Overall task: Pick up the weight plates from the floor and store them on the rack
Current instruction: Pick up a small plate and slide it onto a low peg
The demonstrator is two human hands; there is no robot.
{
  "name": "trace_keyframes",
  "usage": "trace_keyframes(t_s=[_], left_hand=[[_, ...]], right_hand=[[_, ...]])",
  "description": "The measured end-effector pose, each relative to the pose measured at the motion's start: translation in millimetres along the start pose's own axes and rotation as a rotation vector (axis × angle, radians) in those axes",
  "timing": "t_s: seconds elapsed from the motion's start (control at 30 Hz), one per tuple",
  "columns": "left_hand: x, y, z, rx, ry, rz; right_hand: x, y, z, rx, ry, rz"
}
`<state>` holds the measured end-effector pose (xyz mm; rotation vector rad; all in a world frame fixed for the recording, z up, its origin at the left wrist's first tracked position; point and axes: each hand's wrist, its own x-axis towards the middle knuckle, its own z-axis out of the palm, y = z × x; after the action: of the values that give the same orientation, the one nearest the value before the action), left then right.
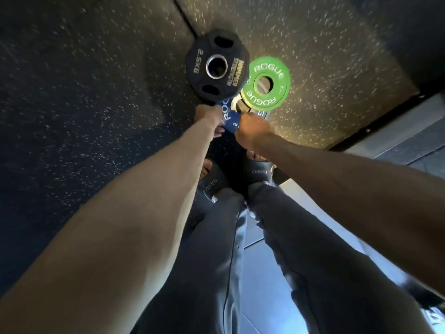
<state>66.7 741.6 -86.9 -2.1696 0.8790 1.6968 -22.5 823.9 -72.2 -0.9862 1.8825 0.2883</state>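
Weight plates: none stored as far as shown, no rack in view. Black plate (215, 68), green plate (267, 84), blue plate (228, 115) and a pale plate (238, 103) beneath, clustered and overlapping on the floor (96, 92). Left hand (207, 118) and right hand (252, 130) clasping opposite edges of the blue plate, probably the first lift; all carrying and racking left to do.

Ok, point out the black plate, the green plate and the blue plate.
black plate (198, 62): head view, face by the 2.5KG lettering.
green plate (268, 68): head view, upper ROGUE lettering.
blue plate (231, 120): head view, face near the white 2.
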Motion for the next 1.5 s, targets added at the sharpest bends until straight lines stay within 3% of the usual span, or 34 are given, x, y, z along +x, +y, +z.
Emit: trace_keyframes(t_s=[0.2,0.4,0.63,0.83,1.1,1.2,1.27,1.37,1.5], left_hand=[[92.9,11.2,18.8,-0.380,0.105,-0.080],[119.1,23.5,32.5,-0.459,0.204,-0.088],[87.4,39.8,18.3,-0.613,0.221,0.005],[76.1,69.1,1.9,-0.521,0.241,0.044],[66.6,51.9,-27.8,-0.494,0.159,0.043],[50.7,35.4,-39.1,-0.525,0.155,-0.011],[33.9,22.1,-49.9,-0.538,0.168,-0.074],[3.3,-5.9,-71.3,-0.627,0.185,-0.191],[-43.3,-52.3,-103.5,-0.692,0.224,-0.285]], right_hand=[[80.2,24.7,57.5,-0.451,0.174,-0.119],[98.6,24.2,75.6,-0.698,0.265,-0.138],[84.2,19.2,68.0,-0.702,0.238,-0.159],[95.8,10.3,72.6,-0.653,0.196,-0.046],[81.5,35.8,68.1,-0.715,0.288,-0.234],[64.0,41.5,43.4,-0.728,0.237,-0.221],[53.6,37.7,24.7,-0.679,0.088,-0.237],[28.8,19.5,5.7,-0.440,-0.165,-0.162],[-31.8,-8.2,-6.8,-0.098,-0.268,-0.032]])
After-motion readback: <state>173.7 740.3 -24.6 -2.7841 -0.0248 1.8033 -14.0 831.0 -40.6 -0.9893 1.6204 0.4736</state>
